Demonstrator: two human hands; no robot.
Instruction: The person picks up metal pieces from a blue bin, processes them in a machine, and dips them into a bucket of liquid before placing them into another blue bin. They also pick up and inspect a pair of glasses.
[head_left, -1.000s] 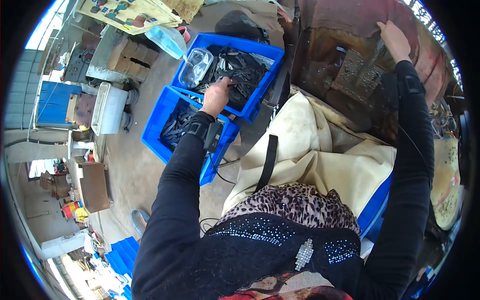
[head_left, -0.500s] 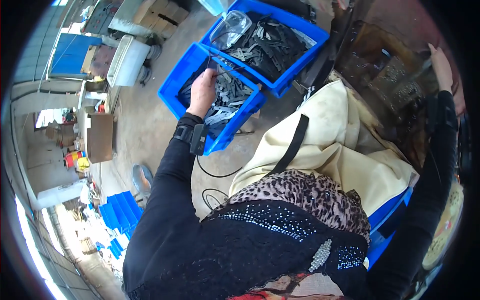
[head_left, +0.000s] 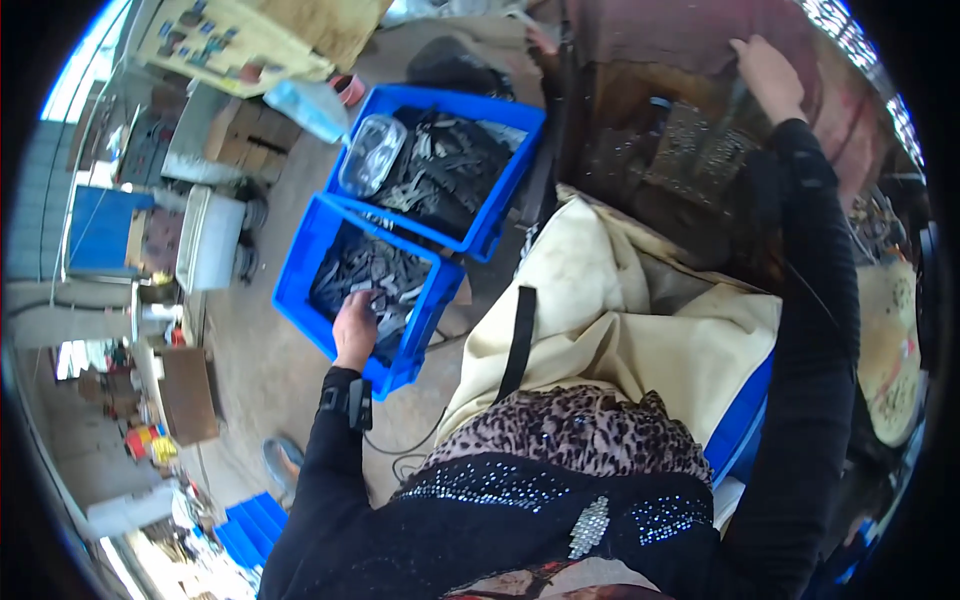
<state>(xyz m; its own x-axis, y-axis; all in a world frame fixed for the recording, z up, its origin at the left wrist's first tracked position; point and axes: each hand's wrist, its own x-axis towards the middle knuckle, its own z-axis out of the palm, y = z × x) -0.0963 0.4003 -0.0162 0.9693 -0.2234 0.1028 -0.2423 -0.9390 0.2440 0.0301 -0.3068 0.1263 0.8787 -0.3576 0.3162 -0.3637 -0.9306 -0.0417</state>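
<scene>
My left hand (head_left: 355,328) reaches into the nearer blue bin (head_left: 300,262), its fingers bunched at the thin grey metal strips (head_left: 375,268). What they grip, if anything, is too small to make out. Far to the right, my right hand (head_left: 773,82) rests on a maroon sheet-like surface (head_left: 680,35) with its fingers stretched out. Below that hand lies a dark, wet-looking recess holding a speckled metal block (head_left: 700,150). A second blue bin (head_left: 490,235) adjoins the first and holds more dark strips (head_left: 445,170) plus a clear plastic tray (head_left: 372,155).
A cream cloth (head_left: 600,310) with a black strap (head_left: 519,340) lies across my lap. Leftward stand a white tub (head_left: 210,240) and a brown box (head_left: 187,393). A stool-like round top (head_left: 888,350) is at the right. A thin cable runs over the floor.
My left hand has lowered into the nearer bin; the dark strip earlier at its fingers no longer shows. My right hand has moved farther up along the maroon surface. The view has shifted.
</scene>
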